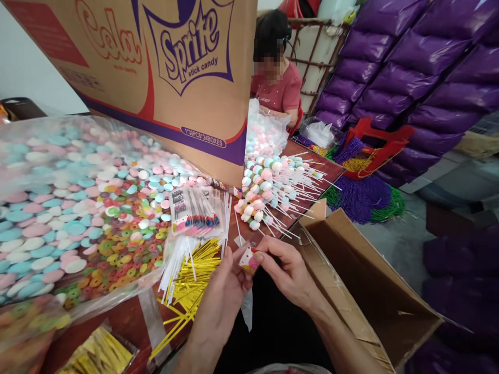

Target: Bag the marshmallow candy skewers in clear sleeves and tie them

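Between my two hands is a small clear plastic bag [248,259] with a red, white, pink and yellow print. My left hand [226,285] has its fingers closed around the bag's left side. The thumb and fingertips of my right hand [288,267] pinch its right edge. Whether anything is inside the bag, I cannot tell. Beside my left hand lie gold twist ties [197,272] and white sticks [173,265]. A stack of flat printed bags [198,210] lies behind them. Beyond my hands is a pile of marshmallow candy sticks [268,182].
Loose pastel marshmallows [39,228] and gummy rings [120,244] spread over clear plastic on the left. A tall printed carton [163,98] stands behind. An open cardboard box [362,280] is at my right. Across the table sits another person [278,85]. Purple packs [374,57] are stacked beyond.
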Available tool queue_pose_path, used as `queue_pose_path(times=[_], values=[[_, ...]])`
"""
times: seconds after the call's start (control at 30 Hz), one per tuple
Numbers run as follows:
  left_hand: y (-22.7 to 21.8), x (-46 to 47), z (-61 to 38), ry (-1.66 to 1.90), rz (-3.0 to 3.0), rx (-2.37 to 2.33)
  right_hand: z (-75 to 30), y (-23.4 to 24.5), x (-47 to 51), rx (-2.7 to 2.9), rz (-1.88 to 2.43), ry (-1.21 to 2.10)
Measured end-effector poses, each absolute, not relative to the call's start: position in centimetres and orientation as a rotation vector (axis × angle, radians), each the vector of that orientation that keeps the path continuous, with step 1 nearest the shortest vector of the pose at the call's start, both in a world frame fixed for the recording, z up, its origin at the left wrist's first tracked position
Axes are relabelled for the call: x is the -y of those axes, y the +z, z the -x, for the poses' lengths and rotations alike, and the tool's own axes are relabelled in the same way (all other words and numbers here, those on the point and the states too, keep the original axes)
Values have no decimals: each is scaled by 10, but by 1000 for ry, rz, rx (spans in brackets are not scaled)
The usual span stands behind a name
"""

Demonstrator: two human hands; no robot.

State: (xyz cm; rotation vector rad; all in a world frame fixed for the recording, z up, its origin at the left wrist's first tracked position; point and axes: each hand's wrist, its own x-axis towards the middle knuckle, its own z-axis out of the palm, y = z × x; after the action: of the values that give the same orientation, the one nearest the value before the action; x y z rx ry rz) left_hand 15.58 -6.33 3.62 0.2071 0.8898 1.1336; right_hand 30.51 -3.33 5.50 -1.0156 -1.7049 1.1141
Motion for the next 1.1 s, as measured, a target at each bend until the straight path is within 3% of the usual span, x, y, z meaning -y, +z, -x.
queue_pose_path(times=[0.17, 0.37, 0.67, 0.77, 0.9, 0.97, 1.1], values=[[25, 54, -150, 1352, -41, -952, -302, 41, 36, 1508, 1071, 1369], [20, 55, -168, 1504, -119, -954, -280, 21, 49, 1114, 1040, 1387], [24, 55, -158, 1525, -19, -944, -282, 27, 35, 1374, 1096, 1383], [26, 53, -147, 1630, -43, -1031, -292, 18, 24, 1588, 1252, 1074], [31, 46, -137, 1722, -65, -1062, -301, -8, 10, 1894, 1558, 148], [32, 43, -134, 1748, -14, -1051, -301, -20, 4, 1973, 1653, -138], [33, 36, -126, 1753, 73, -1020, -297, -23, 0, 1912, 1630, -60]])
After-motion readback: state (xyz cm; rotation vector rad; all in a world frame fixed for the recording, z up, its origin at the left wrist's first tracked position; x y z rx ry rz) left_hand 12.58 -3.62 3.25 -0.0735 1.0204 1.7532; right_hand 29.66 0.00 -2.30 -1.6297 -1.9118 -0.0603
